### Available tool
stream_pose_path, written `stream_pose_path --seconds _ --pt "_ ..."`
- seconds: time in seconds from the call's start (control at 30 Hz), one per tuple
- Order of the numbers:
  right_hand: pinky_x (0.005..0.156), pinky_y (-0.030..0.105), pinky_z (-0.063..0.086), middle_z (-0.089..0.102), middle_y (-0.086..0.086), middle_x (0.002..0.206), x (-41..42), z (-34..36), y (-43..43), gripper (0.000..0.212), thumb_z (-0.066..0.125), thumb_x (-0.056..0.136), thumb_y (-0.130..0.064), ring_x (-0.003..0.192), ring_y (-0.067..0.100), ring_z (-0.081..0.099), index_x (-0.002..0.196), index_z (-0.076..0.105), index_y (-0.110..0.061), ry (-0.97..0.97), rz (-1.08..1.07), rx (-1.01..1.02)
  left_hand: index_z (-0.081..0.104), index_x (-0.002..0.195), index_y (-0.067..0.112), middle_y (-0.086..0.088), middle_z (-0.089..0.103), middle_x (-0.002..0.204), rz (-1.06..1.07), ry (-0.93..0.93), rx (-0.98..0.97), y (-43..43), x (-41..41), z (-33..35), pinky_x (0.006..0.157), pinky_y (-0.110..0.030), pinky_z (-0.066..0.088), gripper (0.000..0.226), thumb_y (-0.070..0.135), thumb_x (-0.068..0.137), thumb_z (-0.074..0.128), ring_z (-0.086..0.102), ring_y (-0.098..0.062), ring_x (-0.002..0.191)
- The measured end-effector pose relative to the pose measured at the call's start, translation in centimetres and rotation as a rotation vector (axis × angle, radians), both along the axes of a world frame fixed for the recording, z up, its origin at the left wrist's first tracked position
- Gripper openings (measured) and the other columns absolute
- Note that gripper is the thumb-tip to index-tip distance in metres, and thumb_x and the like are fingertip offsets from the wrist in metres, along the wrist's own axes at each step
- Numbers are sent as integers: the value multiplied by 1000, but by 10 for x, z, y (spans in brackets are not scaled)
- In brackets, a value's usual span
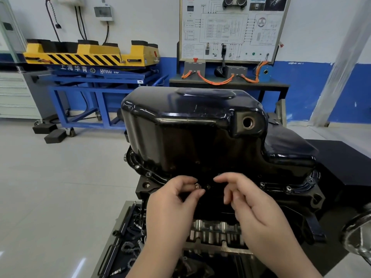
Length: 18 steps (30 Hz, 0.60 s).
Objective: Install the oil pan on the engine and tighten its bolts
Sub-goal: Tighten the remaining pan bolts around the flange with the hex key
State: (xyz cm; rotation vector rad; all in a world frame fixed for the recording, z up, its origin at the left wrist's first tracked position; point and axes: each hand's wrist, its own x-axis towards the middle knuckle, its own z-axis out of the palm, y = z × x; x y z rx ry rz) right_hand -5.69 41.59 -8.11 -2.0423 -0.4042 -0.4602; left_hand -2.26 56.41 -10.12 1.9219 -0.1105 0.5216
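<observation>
A glossy black oil pan (192,129) sits on top of the upturned engine (297,199) in the middle of the view, its round drain hole (248,122) facing me. Bolts (288,188) stand in the pan's flange on the left and right sides. My left hand (172,205) pinches a small silver bolt (197,185) between thumb and fingertips at the near edge of the flange. My right hand (253,205) hovers just to the right of it with fingers loosely curled and nothing in them.
A tray of dark parts and tools (124,237) lies low on the left of the engine stand. A blue and yellow lift table (94,63) stands at the back left. A wiring display board (230,29) on a bench is behind the pan.
</observation>
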Motion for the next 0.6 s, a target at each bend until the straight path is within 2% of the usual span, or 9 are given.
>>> stream_pose_path --seconds 0.07,0.13,0.2,0.3,0.4,0.53,0.6 --pt "50 21 39 60 -9 83 -2 4 -6 43 33 97 -18 52 8 48 118 45 -53 -35 15 21 66 77 42 34 64 77 47 -24 -21 -5 4 -1 63 -11 44 18 28 72 77 60 12 73" --pt "54 16 40 63 -9 79 -4 6 -11 44 36 95 -21 55 7 52 127 37 -51 -82 0 25 65 75 43 35 64 80 51 -59 -46 -12 6 -2 64 -12 47 20 27 72 77 60 11 73" --pt "59 11 42 67 -11 79 -5 9 -14 42 40 91 -24 60 5 57 128 40 -43 -102 -12 38 66 74 44 33 65 80 49 -91 -71 -18 6 -3 65 -7 45 23 24 73 77 60 11 71" --pt "62 14 45 71 -9 84 -8 11 -15 25 44 90 -23 65 10 60 107 59 -32 -88 17 124 67 73 43 29 66 78 52 -109 -145 -26 6 -5 62 -3 42 24 21 73 76 61 8 69" --pt "66 15 50 74 -5 84 -10 12 -19 16 53 92 -22 74 10 67 86 68 -25 -74 29 272 67 73 42 27 68 77 39 -91 -222 -30 8 -7 66 -3 43 27 18 73 77 63 8 74" --pt "75 13 50 68 -9 91 -10 14 -23 10 64 84 -27 84 6 66 84 73 -33 -131 -24 318 67 75 42 28 68 78 40 -96 -268 -34 8 -12 69 -1 42 28 16 74 77 62 11 79" --pt "70 11 47 60 -7 87 -10 15 -24 9 65 81 -34 77 4 61 84 73 -36 -151 -50 311 67 75 44 27 68 79 54 -114 -283 -35 8 -15 69 -2 43 30 16 74 76 63 10 79"
